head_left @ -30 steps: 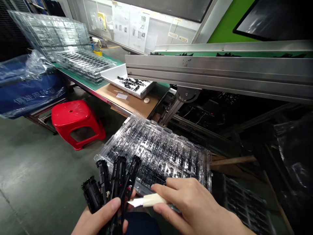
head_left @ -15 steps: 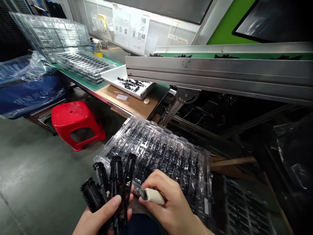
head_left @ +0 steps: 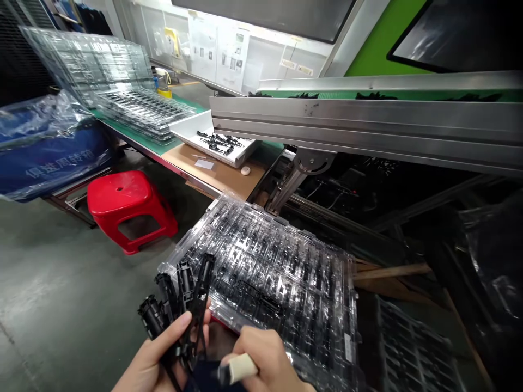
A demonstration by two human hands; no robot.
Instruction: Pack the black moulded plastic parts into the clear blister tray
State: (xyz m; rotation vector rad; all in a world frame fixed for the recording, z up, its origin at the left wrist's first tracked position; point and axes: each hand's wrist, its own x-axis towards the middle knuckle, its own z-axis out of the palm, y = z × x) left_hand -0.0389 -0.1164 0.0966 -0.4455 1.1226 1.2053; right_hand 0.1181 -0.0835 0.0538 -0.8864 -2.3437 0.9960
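My left hand (head_left: 161, 348) is closed around several long black plastic parts (head_left: 186, 286), their ribbed round ends fanned upward and their thin stems hanging below the palm. To the right of it and lower, my right hand (head_left: 269, 356) grips a tool with a cream handle (head_left: 242, 367). The tool's dark end is blurred, so its kind cannot be made out; it stands apart from the black parts. Beyond both hands lies a clear plastic tray (head_left: 186, 239) with rows of compartments holding black parts.
An aluminium-sided conveyor (head_left: 327, 117) carries black pieces on a green belt. On the bench, a white box (head_left: 183, 130) holds similar parts beside stacked clear trays (head_left: 147, 117). A red stool (head_left: 122, 193) stands left. Another dark tray (head_left: 417, 348) lies low at right.
My right hand has drawn down and toward me with the cream-handled tool, away from the black parts. My left hand has shifted slightly left, still holding the bunch.
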